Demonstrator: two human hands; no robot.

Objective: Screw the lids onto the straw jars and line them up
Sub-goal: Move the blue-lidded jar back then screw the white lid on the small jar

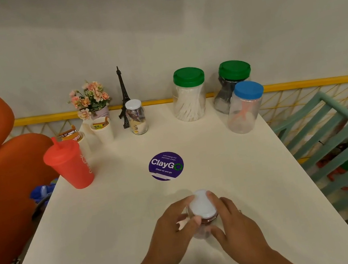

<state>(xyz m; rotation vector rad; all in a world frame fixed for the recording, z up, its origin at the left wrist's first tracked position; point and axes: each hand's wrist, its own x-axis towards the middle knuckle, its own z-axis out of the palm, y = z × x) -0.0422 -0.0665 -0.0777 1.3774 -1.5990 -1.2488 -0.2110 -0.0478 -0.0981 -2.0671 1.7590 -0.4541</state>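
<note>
Near the front of the white table (114, 223) a small clear jar (201, 231) stands upright with a white lid (202, 204) on top. My left hand (173, 227) wraps the jar and lid from the left; my right hand (233, 221) grips them from the right. Which hand holds the lid alone I cannot tell. At the back stand a green-lidded jar of white straws (189, 96), a green-lidded jar of dark straws (229, 84), a blue-lidded jar (245, 107) and a small white-lidded jar (136, 117).
A red tumbler with a lid (70, 166) stands at the left edge. Paper cups (102, 130), a flower pot (91, 102) and a small tower model (123, 96) line the back left. A purple round sticker (166, 165) marks the table's middle. Teal chair (339, 149) at right.
</note>
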